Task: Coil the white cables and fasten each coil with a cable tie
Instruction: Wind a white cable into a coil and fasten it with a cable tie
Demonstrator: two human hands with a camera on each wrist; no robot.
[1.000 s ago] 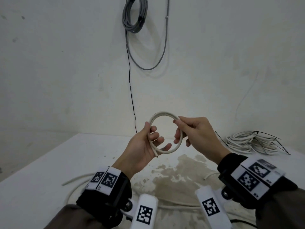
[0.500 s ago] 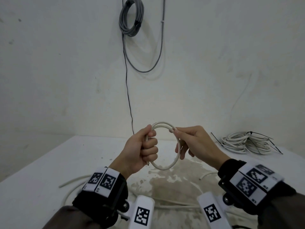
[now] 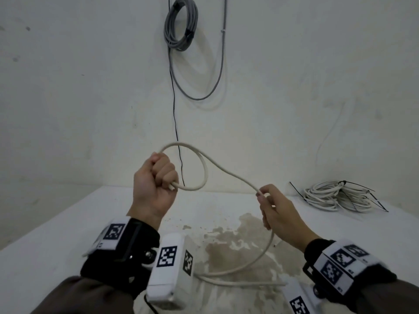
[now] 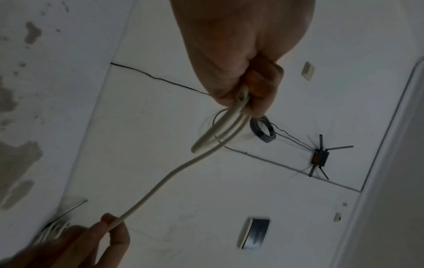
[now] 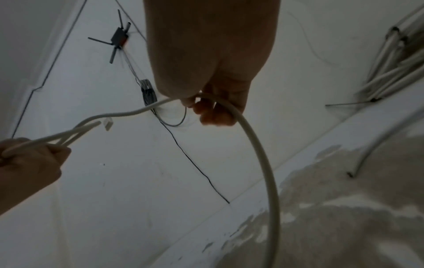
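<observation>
The left hand (image 3: 154, 184) is a tight fist, its grip closed around a small loop of the long, thin white round cable (image 3: 229, 173), held up above the stained white bench (image 3: 68, 223). The right hand (image 3: 278, 214) pinches the same cable further along. The cable looks light and bendy but springy, so the loop may pop open. Best to hold it where the loop crosses.

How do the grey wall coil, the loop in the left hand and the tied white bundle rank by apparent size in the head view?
1. tied white bundle
2. grey wall coil and loop in the left hand: alike; distances differ, unranked.
</observation>
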